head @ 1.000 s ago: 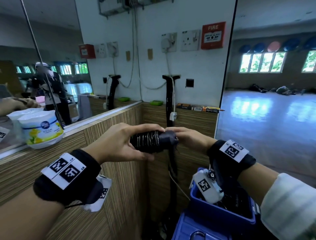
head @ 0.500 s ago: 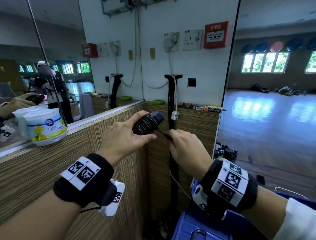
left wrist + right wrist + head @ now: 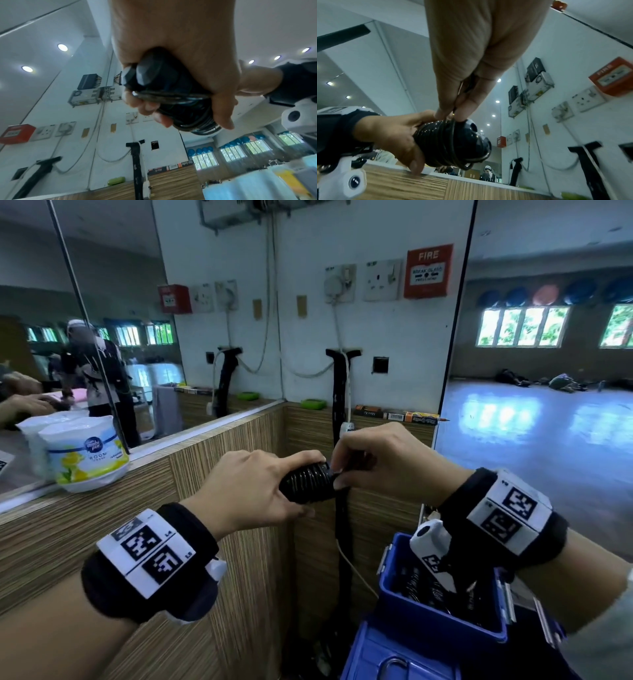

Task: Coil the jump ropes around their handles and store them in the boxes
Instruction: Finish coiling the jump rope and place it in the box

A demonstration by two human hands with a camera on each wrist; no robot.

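A black jump rope bundle point(image 3: 308, 483), its thin cord wound in many turns around the paired handles, is held level in front of me. My left hand point(image 3: 270, 487) grips it from the left, fingers and thumb curled round the coils point(image 3: 173, 97). My right hand point(image 3: 370, 460) sits at the bundle's right end and pinches the cord point(image 3: 453, 119) between thumb and fingers just above the handle caps point(image 3: 471, 136). Below at the right stands an open blue box point(image 3: 442, 621) with dark coiled ropes inside.
A wood-grain ledge point(image 3: 144, 484) runs along a wall mirror on the left, with a white air-freshener tub point(image 3: 87, 453) on it. A black upright stand point(image 3: 339, 419) and white cable hang in the corner. The blue box lid point(image 3: 387, 659) lies at the bottom.
The right hand came up from below the bundle to its right end and now pinches the cord over the caps. The left hand tilted the bundle back to level.
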